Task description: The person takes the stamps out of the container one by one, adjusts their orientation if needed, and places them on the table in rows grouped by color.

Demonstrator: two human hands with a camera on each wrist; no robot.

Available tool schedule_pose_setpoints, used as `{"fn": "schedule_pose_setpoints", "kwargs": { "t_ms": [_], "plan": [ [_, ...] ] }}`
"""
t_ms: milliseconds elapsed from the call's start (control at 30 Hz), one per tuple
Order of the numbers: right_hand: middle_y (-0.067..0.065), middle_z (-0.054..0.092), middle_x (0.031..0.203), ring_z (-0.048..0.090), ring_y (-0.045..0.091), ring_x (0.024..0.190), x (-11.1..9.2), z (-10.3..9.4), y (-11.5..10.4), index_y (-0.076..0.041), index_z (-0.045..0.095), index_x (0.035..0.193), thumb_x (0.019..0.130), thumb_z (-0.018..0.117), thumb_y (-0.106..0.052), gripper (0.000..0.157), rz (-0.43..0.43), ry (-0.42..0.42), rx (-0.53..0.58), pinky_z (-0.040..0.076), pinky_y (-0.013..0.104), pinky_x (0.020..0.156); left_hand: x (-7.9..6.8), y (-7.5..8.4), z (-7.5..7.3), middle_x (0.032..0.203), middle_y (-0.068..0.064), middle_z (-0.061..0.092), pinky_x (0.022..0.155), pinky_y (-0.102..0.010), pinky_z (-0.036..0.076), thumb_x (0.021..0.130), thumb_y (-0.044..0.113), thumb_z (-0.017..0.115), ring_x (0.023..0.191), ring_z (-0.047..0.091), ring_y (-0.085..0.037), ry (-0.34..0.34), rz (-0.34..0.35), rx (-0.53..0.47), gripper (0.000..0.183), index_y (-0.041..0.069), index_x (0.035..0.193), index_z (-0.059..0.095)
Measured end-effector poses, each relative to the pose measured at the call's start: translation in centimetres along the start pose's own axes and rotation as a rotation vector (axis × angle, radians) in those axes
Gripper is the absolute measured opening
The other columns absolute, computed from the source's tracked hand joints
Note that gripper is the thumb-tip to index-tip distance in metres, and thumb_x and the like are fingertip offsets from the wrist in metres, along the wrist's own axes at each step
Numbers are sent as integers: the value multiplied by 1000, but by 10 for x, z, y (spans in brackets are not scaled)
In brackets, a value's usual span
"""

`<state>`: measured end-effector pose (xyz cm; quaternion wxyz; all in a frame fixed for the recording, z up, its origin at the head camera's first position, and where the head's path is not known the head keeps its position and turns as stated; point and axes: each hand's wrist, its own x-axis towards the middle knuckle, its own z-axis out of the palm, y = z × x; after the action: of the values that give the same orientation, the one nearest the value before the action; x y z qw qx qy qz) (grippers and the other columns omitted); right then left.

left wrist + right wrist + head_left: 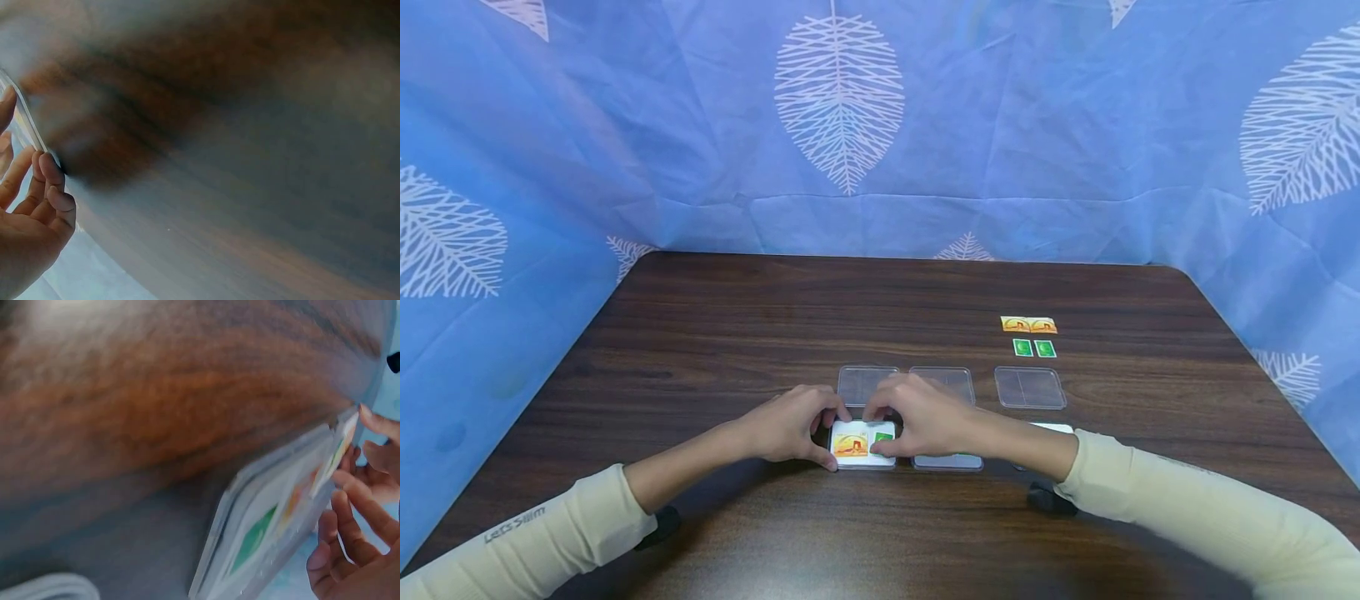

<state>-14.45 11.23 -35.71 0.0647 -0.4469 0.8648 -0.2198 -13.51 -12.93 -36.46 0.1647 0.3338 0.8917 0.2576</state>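
Near the middle front of the table, a shallow clear plastic case [862, 467] contains a white card [841, 428] bearing an orange stamp [851, 445] and a green stamp [880, 437]. My left hand [793, 423] holds the case's left side, thumb at the near corner and fingers at the far one. From the right, my right hand [925, 417] grips the card between thumb and fingers, partly covering the green stamp. In the right wrist view the card [337, 453] lies beyond a neighbouring case [250, 494] with similar stamps. The left wrist view shows only the case's edge [28, 115].
Behind the hands lie clear plastic lids [1028, 388], two partly hidden by my right hand. Under the right forearm are another case [947, 462] and a white-topped one [1054, 427]. Two orange stamps [1028, 325] and two green stamps [1033, 348] lie farther back on the table [737, 317].
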Motion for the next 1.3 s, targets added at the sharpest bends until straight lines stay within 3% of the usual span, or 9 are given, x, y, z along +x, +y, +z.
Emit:
{"fn": "schedule_pose_setpoints", "kwargs": {
  "t_ms": [333, 1300],
  "plan": [
    [-5, 67, 91, 58, 9, 85, 7, 10, -6, -12, 77, 96, 78, 90, -29, 28, 40, 0, -66, 49, 21, 71, 0, -1, 1, 87, 4, 54, 62, -21, 43, 77, 22, 94, 69, 46, -3, -1, 4, 11, 46, 3, 111, 70],
    [-10, 60, 82, 51, 5, 78, 12, 14, -8, -16, 73, 84, 74, 91, -27, 23, 71, 17, -31, 45, 20, 67, 0, -3, 1, 85, 3, 55, 61, -21, 43, 75, 21, 95, 67, 45, -2, 11, 41, -4, 46, 3, 109, 70]
  ]
}}
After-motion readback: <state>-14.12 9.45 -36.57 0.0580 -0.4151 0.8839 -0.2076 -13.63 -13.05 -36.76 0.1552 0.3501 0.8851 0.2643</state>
